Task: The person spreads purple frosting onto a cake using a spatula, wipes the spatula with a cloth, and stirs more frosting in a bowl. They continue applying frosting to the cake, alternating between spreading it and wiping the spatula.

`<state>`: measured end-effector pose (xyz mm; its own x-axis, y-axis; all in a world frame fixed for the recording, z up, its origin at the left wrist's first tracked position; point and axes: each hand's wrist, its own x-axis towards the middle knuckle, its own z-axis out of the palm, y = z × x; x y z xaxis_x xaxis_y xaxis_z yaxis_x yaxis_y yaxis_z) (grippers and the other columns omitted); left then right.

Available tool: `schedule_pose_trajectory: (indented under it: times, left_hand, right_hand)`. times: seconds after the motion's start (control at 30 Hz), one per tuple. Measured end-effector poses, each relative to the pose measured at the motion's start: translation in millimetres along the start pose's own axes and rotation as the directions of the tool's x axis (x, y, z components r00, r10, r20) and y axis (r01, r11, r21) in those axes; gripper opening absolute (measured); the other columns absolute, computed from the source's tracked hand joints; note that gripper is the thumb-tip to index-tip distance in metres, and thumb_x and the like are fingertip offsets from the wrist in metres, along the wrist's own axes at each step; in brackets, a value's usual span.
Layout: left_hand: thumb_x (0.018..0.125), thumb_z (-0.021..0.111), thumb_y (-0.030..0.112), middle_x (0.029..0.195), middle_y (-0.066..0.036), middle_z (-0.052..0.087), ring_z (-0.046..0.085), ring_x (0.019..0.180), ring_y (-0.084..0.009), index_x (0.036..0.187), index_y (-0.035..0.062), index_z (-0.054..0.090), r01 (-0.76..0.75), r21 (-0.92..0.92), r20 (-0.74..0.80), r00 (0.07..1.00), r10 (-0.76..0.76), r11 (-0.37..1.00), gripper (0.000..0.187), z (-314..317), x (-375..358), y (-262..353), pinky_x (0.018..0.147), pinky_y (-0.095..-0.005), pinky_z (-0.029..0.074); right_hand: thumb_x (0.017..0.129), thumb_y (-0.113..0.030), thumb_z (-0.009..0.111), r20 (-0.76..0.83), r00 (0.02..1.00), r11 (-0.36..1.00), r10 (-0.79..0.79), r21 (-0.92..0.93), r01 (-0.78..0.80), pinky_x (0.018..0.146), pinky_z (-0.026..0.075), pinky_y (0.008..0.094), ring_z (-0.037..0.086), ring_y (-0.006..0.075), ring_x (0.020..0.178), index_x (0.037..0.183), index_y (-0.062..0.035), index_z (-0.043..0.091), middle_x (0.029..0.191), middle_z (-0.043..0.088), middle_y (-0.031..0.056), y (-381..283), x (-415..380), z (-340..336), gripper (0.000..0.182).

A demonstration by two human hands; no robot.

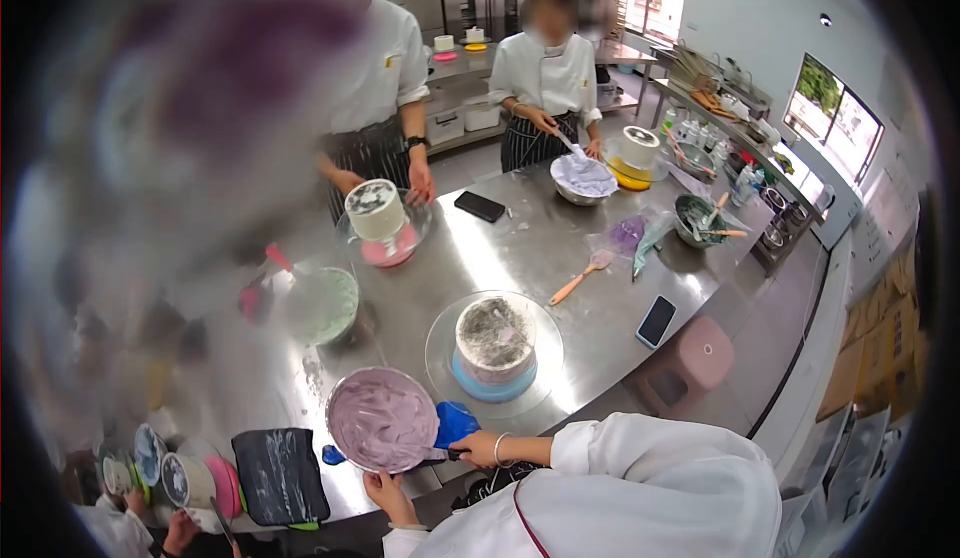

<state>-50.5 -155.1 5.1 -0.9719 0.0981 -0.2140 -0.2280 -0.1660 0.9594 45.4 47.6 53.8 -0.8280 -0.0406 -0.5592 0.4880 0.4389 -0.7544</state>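
Note:
Near the table's front edge, a bowl [433,402] of mauve cream [380,416] is tilted towards me. My left hand [393,499] grips its near rim from below, fingers closed. In my right hand [480,448] is the dark handle of a spatula [437,454], whose blade reaches into the cream at the bowl's right side. Just beyond stands a white, round cake-like block [496,333] with dark smudges on top. It sits on a turntable [494,389] with a blue base and a clear disc. A blue cloth-like item [457,422] lies beside the bowl.
A spatula with an orange handle [572,286], a phone [656,322] and piping bags [650,242] lie to the right. A bowl of green cream [338,303] stands left. Two people [548,78] work across the table; others are at lower left. A pink stool [692,358] stands at right.

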Motion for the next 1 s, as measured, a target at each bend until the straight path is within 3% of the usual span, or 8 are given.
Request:
schedule_pose_trajectory:
  times: [0.27, 0.6, 0.67, 0.73, 0.8, 0.83, 0.9, 1.0]
  left_hand:
    - [0.08, 0.046, 0.005, 0.095, -0.007, 0.042, 0.048, 0.086, -0.0177, 0.091, 0.0024, 0.038, 0.033, -0.046, -0.062, 0.997, -0.036, 0.998, 0.013, 3.8, -3.8, 7.2, 0.07, -0.0362, 0.047]
    - [0.081, 0.045, 0.003, 0.102, -0.007, 0.046, 0.049, 0.088, -0.0156, 0.099, 0.0014, 0.041, 0.05, -0.045, -0.065, 0.996, -0.053, 0.998, 0.019, -11.0, 10.1, -21.2, 0.066, -0.0331, 0.049]
    - [0.082, 0.049, 0.014, 0.103, -0.018, 0.045, 0.051, 0.081, -0.0323, 0.121, 0.0133, 0.031, -0.277, 0.256, 0.203, 0.952, 0.229, 0.926, 0.043, -24.4, 13.0, -32.2, 0.057, -0.0376, 0.044]
    - [0.087, 0.044, 0.026, 0.112, -0.017, 0.044, 0.048, 0.093, -0.031, 0.129, 0.0157, 0.023, -0.121, 0.154, 0.175, 0.98, 0.093, 0.981, 0.048, -25.3, 14.0, -29.3, 0.071, -0.0403, 0.044]
    - [0.081, 0.044, 0.002, 0.105, -0.008, 0.045, 0.049, 0.091, -0.0163, 0.105, 0.0014, 0.042, -0.006, -0.08, -0.019, 1.0, 0.004, 0.997, 0.024, -6.9, 6.7, -7.8, 0.068, -0.0332, 0.049]
    - [0.082, 0.043, 0.001, 0.109, -0.008, 0.045, 0.049, 0.094, -0.0177, 0.11, 0.0017, 0.041, 0.041, -0.026, -0.032, 0.999, -0.041, 0.999, 0.029, -3.5, 3.4, 5.0, 0.071, -0.0328, 0.048]
    - [0.083, 0.044, 0.002, 0.113, -0.01, 0.045, 0.049, 0.099, -0.0196, 0.112, 0.0004, 0.041, 0.057, 0.003, -0.015, 0.998, -0.057, 0.998, 0.029, -0.2, 2.0, 13.0, 0.074, -0.0327, 0.047]
    - [0.083, 0.045, 0.003, 0.107, -0.009, 0.05, 0.052, 0.094, -0.0182, 0.112, 0.0005, 0.043, 0.04, -0.027, 0.007, 0.999, -0.04, 0.999, 0.029, 0.8, 0.8, 16.0, 0.075, -0.0299, 0.047]
  right_hand:
    - [0.085, -0.013, 0.043, 0.085, 0.995, 0.981, 0.056, 0.182, -0.071, 0.039, 0.041, 0.0253, 0.047, 0.0106, 0.044, 0.128, -0.0217, 0.035, 0.059, 0.051, 0.0021, 0.6, 7.8, 11.2, 0.044]
    - [0.085, -0.011, 0.042, 0.241, 0.97, 0.837, -0.042, 0.538, -0.098, 0.044, 0.043, 0.0229, 0.049, 0.0094, 0.051, 0.126, -0.0113, 0.036, 0.065, 0.052, 0.0018, 7.3, 13.3, 10.5, 0.041]
    - [0.085, -0.011, 0.043, 0.282, 0.957, 0.745, -0.062, 0.651, -0.144, 0.044, 0.043, 0.0232, 0.048, 0.0091, 0.05, 0.125, -0.0117, 0.038, 0.064, 0.052, 0.0012, 9.5, 14.7, 9.4, 0.04]
    - [0.085, -0.011, 0.044, 0.268, 0.961, 0.753, -0.067, 0.646, -0.127, 0.045, 0.044, 0.0228, 0.05, 0.0089, 0.052, 0.122, -0.0127, 0.043, 0.067, 0.054, 0.0023, 4.6, 11.5, -0.6, 0.038]
    - [0.082, -0.013, 0.048, 0.054, 0.998, 0.974, -0.029, 0.227, 0.016, 0.056, 0.049, 0.0299, 0.058, 0.0171, 0.063, 0.118, -0.0139, 0.047, 0.078, 0.06, 0.0075, -7.8, -4.6, -13.5, 0.036]
    - [0.079, -0.016, 0.052, -0.191, 0.896, 0.9, -0.402, -0.263, 0.348, 0.072, 0.047, 0.0373, 0.059, 0.0268, 0.082, 0.116, -0.0146, 0.049, 0.092, 0.061, 0.0112, 13.2, 7.9, -6.8, 0.037]
    - [0.076, -0.015, 0.052, -0.193, 0.96, 0.919, -0.202, -0.377, 0.117, 0.076, 0.043, 0.0401, 0.055, 0.0307, 0.088, 0.114, -0.0211, 0.051, 0.096, 0.058, 0.0136, -41.6, -41.8, -36.0, 0.038]
    - [0.076, -0.015, 0.05, -0.251, 0.877, 0.766, -0.409, -0.617, 0.181, 0.065, 0.044, 0.0379, 0.053, 0.0276, 0.078, 0.11, -0.027, 0.054, 0.083, 0.05, 0.0115, -18.7, -23.3, -24.6, 0.036]
